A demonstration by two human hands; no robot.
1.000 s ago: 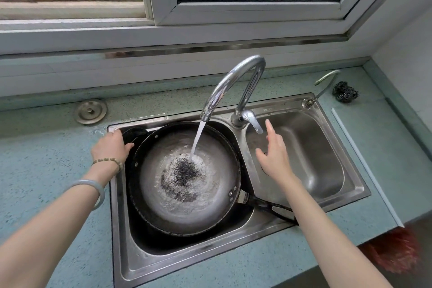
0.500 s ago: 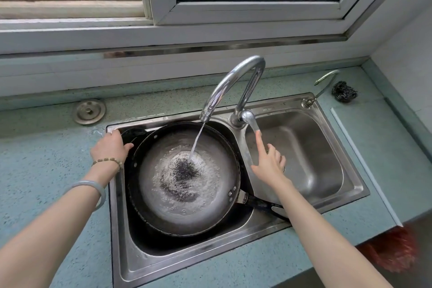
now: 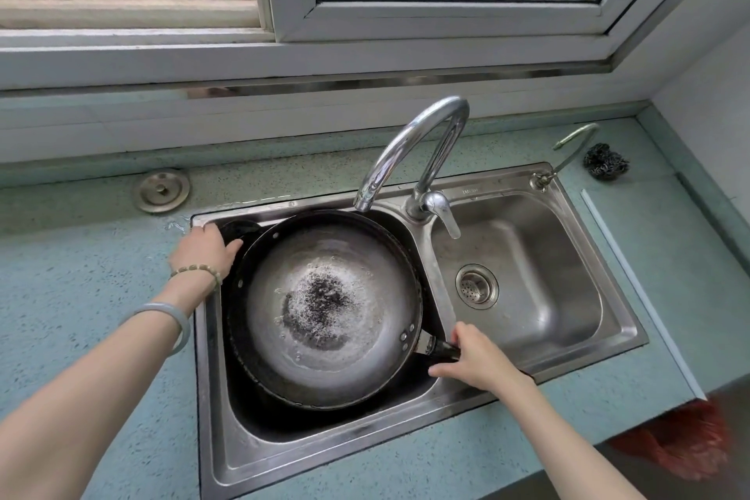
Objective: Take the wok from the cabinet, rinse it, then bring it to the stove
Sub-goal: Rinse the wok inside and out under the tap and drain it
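— Where is the wok [image 3: 324, 308]?
— In the sink's left basin [image 3: 243, 430], with water pooled in its bottom. The right hand [image 3: 477, 361] is clenched round the long handle [image 3: 440, 349]. The left hand [image 3: 203, 254] grasps the opposite rim.
— Any room around it?
— Little. The basin corner lies right against the left hand's knuckles. The spout [image 3: 406, 146] hangs over the rim between the two grips. Just beyond the right hand's fingers is the divider, then the open right basin [image 3: 548, 276].

Wok handle [image 3: 441, 347] end beneath right hand [image 3: 482, 363]
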